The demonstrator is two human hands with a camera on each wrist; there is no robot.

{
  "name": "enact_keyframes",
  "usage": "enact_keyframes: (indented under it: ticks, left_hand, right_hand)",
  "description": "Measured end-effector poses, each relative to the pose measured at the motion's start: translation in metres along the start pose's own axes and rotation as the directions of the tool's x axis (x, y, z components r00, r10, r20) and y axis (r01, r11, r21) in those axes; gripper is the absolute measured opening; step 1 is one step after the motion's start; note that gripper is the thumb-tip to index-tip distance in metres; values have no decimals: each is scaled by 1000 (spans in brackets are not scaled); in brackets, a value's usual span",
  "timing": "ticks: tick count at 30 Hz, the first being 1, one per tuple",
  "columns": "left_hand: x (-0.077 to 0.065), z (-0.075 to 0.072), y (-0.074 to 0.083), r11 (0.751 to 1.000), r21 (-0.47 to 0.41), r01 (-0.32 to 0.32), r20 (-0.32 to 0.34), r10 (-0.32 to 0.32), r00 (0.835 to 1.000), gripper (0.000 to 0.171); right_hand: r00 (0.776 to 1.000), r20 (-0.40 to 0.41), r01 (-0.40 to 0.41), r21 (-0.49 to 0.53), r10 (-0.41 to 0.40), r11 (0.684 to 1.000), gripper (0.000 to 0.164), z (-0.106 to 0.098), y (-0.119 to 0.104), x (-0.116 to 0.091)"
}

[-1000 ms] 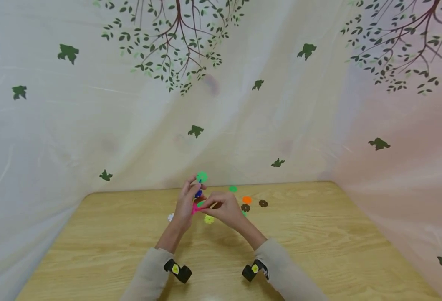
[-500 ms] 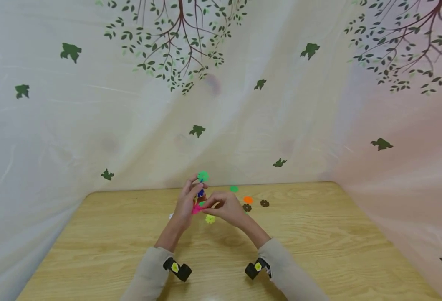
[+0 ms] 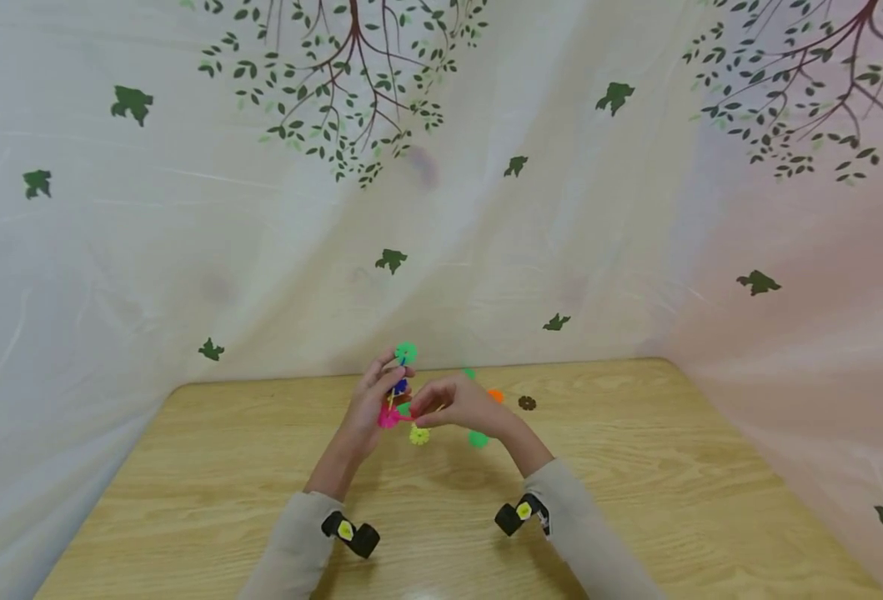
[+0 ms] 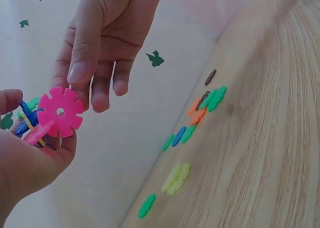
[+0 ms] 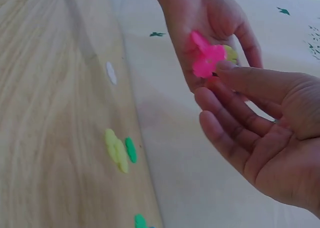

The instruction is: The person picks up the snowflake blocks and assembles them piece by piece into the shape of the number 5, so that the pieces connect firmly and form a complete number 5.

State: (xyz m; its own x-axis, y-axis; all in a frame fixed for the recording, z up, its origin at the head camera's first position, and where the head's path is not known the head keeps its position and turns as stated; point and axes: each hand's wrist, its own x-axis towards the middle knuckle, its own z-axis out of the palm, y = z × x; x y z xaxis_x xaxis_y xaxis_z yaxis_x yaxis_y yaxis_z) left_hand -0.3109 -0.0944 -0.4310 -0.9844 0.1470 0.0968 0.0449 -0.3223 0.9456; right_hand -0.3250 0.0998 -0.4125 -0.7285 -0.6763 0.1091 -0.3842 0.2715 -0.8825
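Note:
My left hand [image 3: 366,408] grips a linked cluster of notched plastic discs, the snowflake building kind. A pink disc [image 4: 61,112] faces the left wrist camera, with a second pink disc [image 4: 37,134] slotted against it. A blue disc [image 3: 399,387] sits farther up the cluster, and a green disc [image 3: 406,353] tops it. Just right of the pink disc is my right hand [image 3: 459,406], its fingers loosely bent. Its thumb and fingertips are right at the disc's edge; in the left wrist view the thumb tip shows just above that edge. My left palm and fingers partly hide the cluster.
Loose discs lie on the wooden table [image 3: 261,467]: yellow [image 3: 419,436], green [image 3: 479,438], orange [image 3: 495,396] and brown [image 3: 527,403]. A white disc [image 5: 111,73] shows in the right wrist view. Behind the table hangs a pale curtain [image 3: 456,275].
My right hand has shifted slightly right and its pinch on the pink disc has loosened, exposing more of it. A green disc beside the right wrist has come into view. The left hand barely moves.

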Motion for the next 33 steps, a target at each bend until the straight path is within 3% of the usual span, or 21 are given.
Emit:
enact_keyframes:
  ticks: [8, 18, 24, 33]
  left_hand:
    - [0, -1, 2, 1000, 19, 8, 5, -9, 1000, 38]
    - [-1, -1, 3, 1000, 1, 12, 22, -12, 1000, 37]
    - [0, -3, 4, 1000, 14, 21, 22, -21, 1000, 39]
    - [-1, -3, 2, 1000, 27, 15, 22, -16, 1000, 39]
  right_hand:
    - [991, 97, -80, -94, 89, 992, 20, -30, -2, -11]
    - [982, 129, -100, -258, 137, 961, 25, -62, 29, -29]
    - [983, 136, -70, -321, 119, 944, 23, -68, 42, -31]
    - [984, 102, -95, -375, 143, 922, 24, -67, 63, -26]
